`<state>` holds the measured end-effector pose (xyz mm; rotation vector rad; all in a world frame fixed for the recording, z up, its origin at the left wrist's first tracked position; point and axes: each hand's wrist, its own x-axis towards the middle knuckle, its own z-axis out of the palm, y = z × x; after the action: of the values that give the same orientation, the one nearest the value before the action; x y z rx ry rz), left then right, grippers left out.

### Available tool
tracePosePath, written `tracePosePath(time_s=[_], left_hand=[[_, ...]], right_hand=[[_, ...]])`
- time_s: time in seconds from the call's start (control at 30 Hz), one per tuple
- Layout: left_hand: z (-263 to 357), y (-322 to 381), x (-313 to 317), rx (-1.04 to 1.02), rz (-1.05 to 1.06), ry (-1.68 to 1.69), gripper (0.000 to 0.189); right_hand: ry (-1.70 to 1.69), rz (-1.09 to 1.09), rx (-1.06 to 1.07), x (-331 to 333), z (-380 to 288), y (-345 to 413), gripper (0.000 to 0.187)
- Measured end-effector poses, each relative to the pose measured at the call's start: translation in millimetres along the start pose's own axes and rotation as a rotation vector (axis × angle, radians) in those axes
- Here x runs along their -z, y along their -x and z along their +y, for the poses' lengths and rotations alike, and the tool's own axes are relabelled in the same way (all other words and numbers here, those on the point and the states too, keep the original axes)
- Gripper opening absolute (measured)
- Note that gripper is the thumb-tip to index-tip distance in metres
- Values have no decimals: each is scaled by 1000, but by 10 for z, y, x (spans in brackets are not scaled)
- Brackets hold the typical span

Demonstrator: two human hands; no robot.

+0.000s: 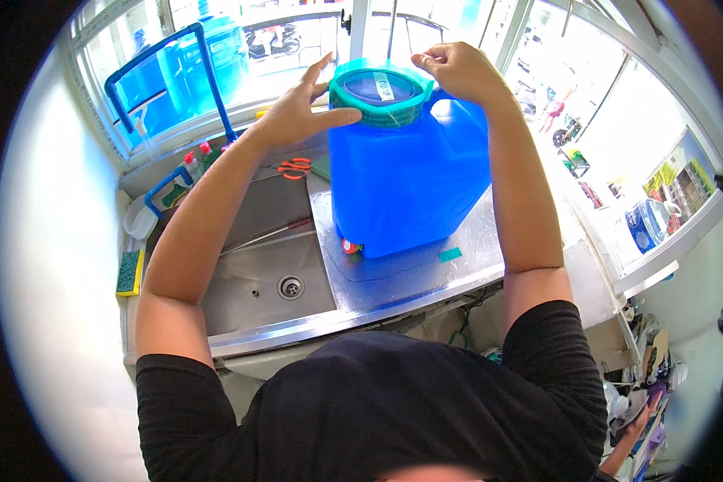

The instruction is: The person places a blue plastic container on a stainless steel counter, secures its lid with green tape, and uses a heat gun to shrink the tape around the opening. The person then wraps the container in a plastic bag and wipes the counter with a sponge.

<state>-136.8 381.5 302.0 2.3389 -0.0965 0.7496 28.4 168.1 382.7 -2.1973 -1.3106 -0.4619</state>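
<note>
A blue plastic water jug (pixel 403 187) stands upright on the steel counter, with a small red-capped spigot (pixel 350 246) at its lower front. Its round blue lid (pixel 378 87) carries a white label with writing. Translucent green plastic tape (pixel 376 114) circles the lid's rim. My left hand (pixel 298 114) is at the lid's left side, fingers spread, with the thumb against the taped rim. Beyond the rim on the right, above the jug's handle, is my right hand (pixel 461 72), thumb and fingers pinched together. Whether tape is between them is unclear.
Left of the jug is a steel sink (pixel 265 271) with a long thin red-handled tool (pixel 271 234) across it. Orange-handled scissors (pixel 294 169) lie behind. A green tape scrap (pixel 450 255) rests on the counter (pixel 385 283). Another person's arm (pixel 632 431) shows at lower right.
</note>
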Motion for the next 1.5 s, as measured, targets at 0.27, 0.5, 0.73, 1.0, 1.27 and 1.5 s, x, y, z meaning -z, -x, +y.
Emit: tracePosePath(time_s=[0.27, 0.5, 0.73, 1.0, 1.27, 1.5], left_hand=[[-71, 142, -174, -80, 115, -363, 97], [-202, 263, -311, -79, 247, -289, 92], [-217, 1887, -1325, -46, 108, -264, 91], [-108, 2865, -2360, 259, -433, -659, 99], [-142, 2873, -2435, 237, -432, -768, 104], [-118, 2897, -2435, 236, -400, -759, 102]], right_hand=[[125, 41, 107, -106, 84, 138, 62], [-330, -333, 354, 581, 232, 498, 67], [-717, -247, 100, 456, 1429, 2358, 42], [-962, -1150, -1152, -2486, 2557, 5207, 38], [-602, -646, -1410, -5172, 2554, 6034, 56], [-528, -207, -1178, -3785, 2644, 5841, 45]])
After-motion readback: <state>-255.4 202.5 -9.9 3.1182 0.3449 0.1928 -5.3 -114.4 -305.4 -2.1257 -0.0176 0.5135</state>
